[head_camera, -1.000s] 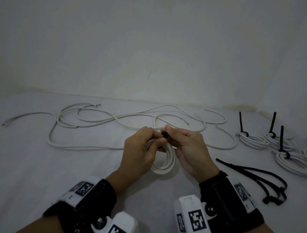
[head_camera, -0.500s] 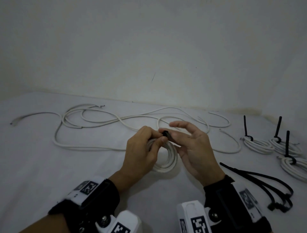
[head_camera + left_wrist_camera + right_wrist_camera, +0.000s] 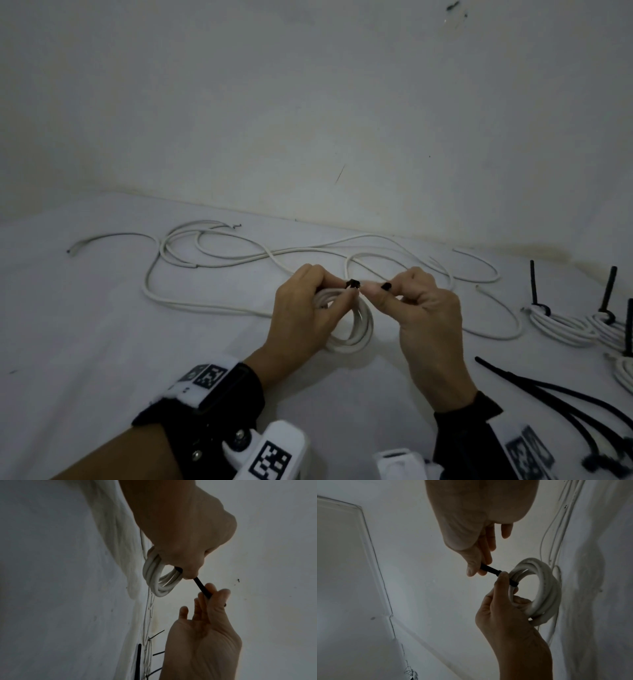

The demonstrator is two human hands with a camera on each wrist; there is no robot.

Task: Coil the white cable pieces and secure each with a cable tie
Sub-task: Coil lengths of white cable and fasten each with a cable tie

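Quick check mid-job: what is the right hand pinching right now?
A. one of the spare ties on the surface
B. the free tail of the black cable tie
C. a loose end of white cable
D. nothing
B: the right hand pinches the tail of the black cable tie that wraps the white coil, which the left hand holds.

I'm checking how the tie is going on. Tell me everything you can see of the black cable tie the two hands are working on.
The black cable tie is a thin, plastic-looking strap. One end wraps the small coil of white cable, and its head sits at the top of the coil against the left hand, which grips coil and tie together. The free tail runs straight out to the right hand, pinched between thumb and fingers. The coil's lower edge seems to rest on the white surface.
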